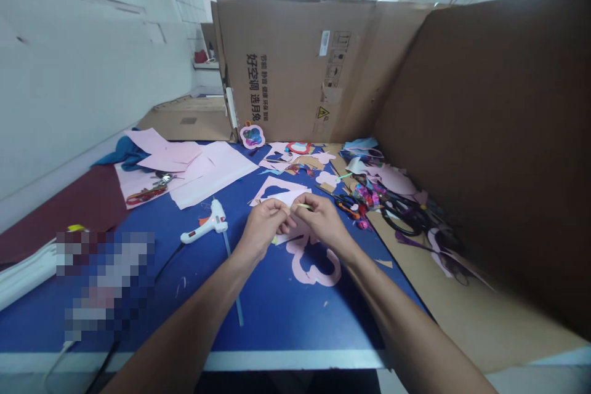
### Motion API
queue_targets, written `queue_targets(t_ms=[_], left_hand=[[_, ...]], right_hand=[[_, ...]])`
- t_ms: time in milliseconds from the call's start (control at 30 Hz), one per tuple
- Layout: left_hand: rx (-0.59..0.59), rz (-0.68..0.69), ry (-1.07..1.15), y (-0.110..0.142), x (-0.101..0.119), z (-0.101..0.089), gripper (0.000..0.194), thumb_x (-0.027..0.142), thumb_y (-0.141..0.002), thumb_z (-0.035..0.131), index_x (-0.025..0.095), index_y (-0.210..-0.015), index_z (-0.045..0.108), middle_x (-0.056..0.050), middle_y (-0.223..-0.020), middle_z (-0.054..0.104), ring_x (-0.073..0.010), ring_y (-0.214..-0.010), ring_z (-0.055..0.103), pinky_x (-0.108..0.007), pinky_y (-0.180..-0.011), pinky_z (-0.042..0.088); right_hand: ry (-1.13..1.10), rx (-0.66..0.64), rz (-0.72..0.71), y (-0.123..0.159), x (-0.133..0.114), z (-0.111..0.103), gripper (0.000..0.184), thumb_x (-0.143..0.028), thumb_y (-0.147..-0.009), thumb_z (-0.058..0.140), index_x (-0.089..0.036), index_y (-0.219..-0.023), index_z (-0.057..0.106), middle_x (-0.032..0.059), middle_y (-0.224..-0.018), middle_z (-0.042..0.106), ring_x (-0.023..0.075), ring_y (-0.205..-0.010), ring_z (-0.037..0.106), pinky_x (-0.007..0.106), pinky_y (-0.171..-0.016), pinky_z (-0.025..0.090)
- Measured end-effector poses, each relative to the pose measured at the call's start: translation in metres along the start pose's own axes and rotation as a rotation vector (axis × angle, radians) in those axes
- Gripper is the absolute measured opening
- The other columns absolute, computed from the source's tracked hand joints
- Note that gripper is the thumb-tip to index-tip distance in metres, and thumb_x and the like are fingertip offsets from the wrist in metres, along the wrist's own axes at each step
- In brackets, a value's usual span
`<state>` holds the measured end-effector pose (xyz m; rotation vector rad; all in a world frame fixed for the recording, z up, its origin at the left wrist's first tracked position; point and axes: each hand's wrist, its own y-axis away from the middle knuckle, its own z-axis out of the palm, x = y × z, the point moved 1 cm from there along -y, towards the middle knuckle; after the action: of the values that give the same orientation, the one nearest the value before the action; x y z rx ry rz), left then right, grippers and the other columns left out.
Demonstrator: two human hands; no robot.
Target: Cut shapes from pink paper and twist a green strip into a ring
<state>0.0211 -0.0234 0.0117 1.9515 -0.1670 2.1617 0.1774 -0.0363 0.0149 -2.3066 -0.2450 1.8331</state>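
My left hand (266,228) and my right hand (322,220) meet above the middle of the blue table, fingertips pinched close together. A thin pale yellow-green strip (303,205) sticks out of my right hand's pinch. What my left fingers pinch is too small and covered to make out. Just below the hands lies a pink paper flower-shaped outline (331,278) with an open centre. Behind them is a pink paper sheet (272,187) with a cut-out. To the left rests a white hot glue gun (207,225), near a bluish strip (237,295).
Cardboard walls (290,74) stand at the back and right. Scissors (347,203), black-handled scissors (401,221) and paper scraps crowd the right. Pink sheets (215,166) and pliers (164,180) lie back left. A flower-shaped ornament (252,136) leans against the cardboard. A cable (168,261) trails left.
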Motion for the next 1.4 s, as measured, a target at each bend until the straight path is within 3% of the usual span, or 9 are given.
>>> queue_targets(t_ms=[100,233,667,867,1133,1400], left_hand=[[0.013,0.002,0.073,0.001,-0.002,0.004,0.015,0.032,-0.074,0.07,0.019,-0.076,0.062,-0.003,-0.066,0.074,-0.0111,-0.051,0.06,-0.022,-0.052,0.04],[0.052,0.011,0.094,0.001,-0.004,0.002,0.017,0.033,-0.074,0.072,0.019,-0.076,0.062,-0.004,-0.068,0.075,-0.0109,-0.051,0.06,-0.022,-0.053,0.041],[0.139,-0.017,0.201,-0.003,-0.007,-0.001,0.018,0.032,-0.071,0.075,0.02,-0.079,0.063,-0.003,-0.068,0.074,-0.0102,-0.051,0.058,-0.022,-0.053,0.041],[0.046,-0.045,0.124,-0.004,-0.008,-0.003,0.02,0.034,-0.073,0.077,0.019,-0.08,0.065,-0.006,-0.077,0.077,-0.0118,-0.057,0.063,-0.023,-0.056,0.044],[0.125,-0.003,0.113,-0.004,-0.004,-0.007,0.021,0.036,-0.074,0.077,0.019,-0.079,0.066,-0.007,-0.078,0.078,-0.0118,-0.057,0.063,-0.025,-0.06,0.046],[0.029,-0.027,0.077,-0.002,-0.002,-0.005,0.024,0.039,-0.076,0.079,0.019,-0.081,0.067,-0.008,-0.081,0.078,-0.0128,-0.06,0.064,-0.024,-0.057,0.046]], right_hand=[[-0.071,0.053,0.052,0.0,0.001,0.003,0.018,-0.035,-0.085,0.065,-0.02,-0.075,0.066,-0.001,-0.066,0.062,0.0158,-0.064,0.052,0.029,-0.062,0.04],[-0.076,-0.022,0.054,-0.002,0.002,0.0,0.02,-0.039,-0.086,0.069,-0.019,-0.084,0.07,-0.0001,-0.073,0.065,0.016,-0.068,0.054,0.029,-0.066,0.041],[-0.046,0.003,0.021,-0.004,0.008,-0.001,0.028,-0.047,-0.088,0.069,-0.02,-0.081,0.066,-0.0012,-0.072,0.059,0.015,-0.065,0.047,0.029,-0.062,0.035],[-0.015,-0.01,0.0,-0.005,0.007,-0.006,0.026,-0.045,-0.089,0.068,-0.021,-0.08,0.065,-0.0006,-0.073,0.061,0.0157,-0.068,0.05,0.029,-0.064,0.038],[-0.01,0.01,0.028,-0.005,0.003,-0.013,0.026,-0.046,-0.089,0.068,-0.02,-0.085,0.068,-0.0005,-0.076,0.06,0.0155,-0.068,0.049,0.03,-0.064,0.037],[0.029,-0.011,0.011,-0.008,0.008,-0.015,0.027,-0.045,-0.087,0.068,-0.02,-0.078,0.063,-0.0018,-0.072,0.056,0.0144,-0.065,0.046,0.029,-0.063,0.036]])
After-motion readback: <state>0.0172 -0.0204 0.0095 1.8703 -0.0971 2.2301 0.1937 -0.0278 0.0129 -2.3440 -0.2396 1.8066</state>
